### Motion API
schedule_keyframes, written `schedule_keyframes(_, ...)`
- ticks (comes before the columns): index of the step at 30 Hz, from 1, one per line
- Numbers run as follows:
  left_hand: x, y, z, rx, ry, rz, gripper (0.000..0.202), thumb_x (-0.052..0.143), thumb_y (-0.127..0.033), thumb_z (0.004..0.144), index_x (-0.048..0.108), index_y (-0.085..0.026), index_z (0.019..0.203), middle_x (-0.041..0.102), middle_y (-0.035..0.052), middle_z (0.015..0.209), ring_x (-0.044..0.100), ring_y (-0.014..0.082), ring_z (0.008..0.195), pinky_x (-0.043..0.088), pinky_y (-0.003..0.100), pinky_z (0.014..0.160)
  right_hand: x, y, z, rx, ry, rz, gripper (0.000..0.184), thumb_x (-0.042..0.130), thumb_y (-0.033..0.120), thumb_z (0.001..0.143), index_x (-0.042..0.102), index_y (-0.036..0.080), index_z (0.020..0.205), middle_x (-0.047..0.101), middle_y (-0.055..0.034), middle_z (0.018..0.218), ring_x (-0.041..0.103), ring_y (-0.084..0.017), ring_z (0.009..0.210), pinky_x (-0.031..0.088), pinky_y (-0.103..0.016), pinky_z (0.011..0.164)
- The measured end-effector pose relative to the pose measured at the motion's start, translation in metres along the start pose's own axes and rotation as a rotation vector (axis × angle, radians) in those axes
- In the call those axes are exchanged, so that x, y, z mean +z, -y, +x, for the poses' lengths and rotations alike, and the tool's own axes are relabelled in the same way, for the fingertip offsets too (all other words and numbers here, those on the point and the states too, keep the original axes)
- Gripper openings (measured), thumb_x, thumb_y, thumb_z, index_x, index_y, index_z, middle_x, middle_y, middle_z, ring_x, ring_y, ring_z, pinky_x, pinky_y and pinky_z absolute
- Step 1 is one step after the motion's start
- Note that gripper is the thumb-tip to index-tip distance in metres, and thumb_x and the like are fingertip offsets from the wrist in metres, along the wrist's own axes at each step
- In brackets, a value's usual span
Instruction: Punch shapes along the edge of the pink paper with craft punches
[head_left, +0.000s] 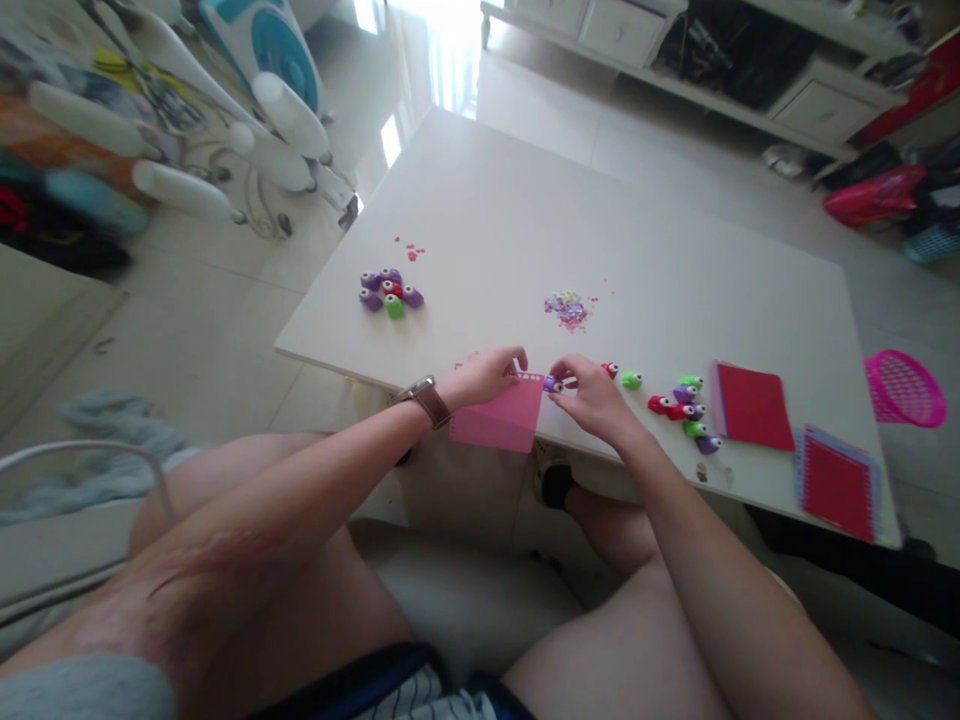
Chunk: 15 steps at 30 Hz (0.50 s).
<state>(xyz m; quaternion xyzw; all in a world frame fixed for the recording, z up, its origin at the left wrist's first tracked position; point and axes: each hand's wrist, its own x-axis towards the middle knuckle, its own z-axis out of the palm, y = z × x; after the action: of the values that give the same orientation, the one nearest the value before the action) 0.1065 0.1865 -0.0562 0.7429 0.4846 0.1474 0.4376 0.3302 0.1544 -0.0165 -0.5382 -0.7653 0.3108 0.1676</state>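
A pink sheet of paper (501,422) lies at the table's near edge and hangs partly over it, with a row of small cut-outs along its far side. My left hand (487,376) rests on the sheet with bent fingers, holding it near that punched side. In the fingers of my right hand (589,392) is a small purple craft punch (553,385), set at the sheet's far right corner. Close beyond my right hand stand a red punch (610,369) and a green punch (632,380). Whether the purple punch is pressed down cannot be made out.
Several punches (391,290) cluster on the left of the white table (510,210); another group (684,410) stands right. Paper bits (570,310) lie mid-table, pink ones (412,250) farther left. Stacked red sheets (752,405) and a red-covered notebook (838,485) lie right. A pink basket (907,388) stands beyond.
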Motion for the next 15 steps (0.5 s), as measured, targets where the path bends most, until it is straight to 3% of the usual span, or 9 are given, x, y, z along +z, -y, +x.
schedule_keyframes(15, 0.008, 0.000, -0.003, 0.001, -0.011, 0.055, 0.022, 0.059, -0.020, 0.090, 0.066, -0.023, 0.110, 0.075, 0.0018, 0.096, 0.068, 0.0174, 0.087, 0.050, 0.028, 0.076, 0.013, 0.003, -0.001, -0.017, 0.059, -0.009, 0.012, 0.064, 0.008, 0.083, 0.065, 0.020, 0.087, 0.066, -0.0035, 0.090, 0.061, -0.019, 0.085, 0.048, -0.031, 0.078)
